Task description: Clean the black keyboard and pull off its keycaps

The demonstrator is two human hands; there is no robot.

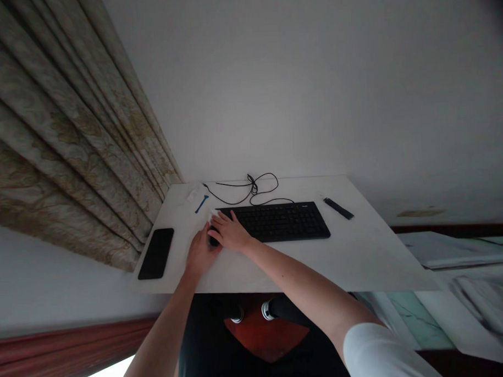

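Observation:
A black computer mouse (214, 239) sits on the white desk (361, 250) between my hands, mostly hidden by them. My left hand (202, 253) curls against its left side. My right hand (230, 232) lies just right of the mouse, with spread fingers reaching the left end of the black keyboard (279, 222). A small white item (213, 212) lies near the fingertips of both hands, and a blue stick-like object (201, 204) is just beyond them.
A black smartphone (156, 253) lies left of my hands, near the desk edge. Behind the keyboard are a coiled black cable (253, 185), a white packet (195, 192) and a slim black device (338, 208). A patterned curtain (68, 151) hangs at left; papers (455, 250) lie at right.

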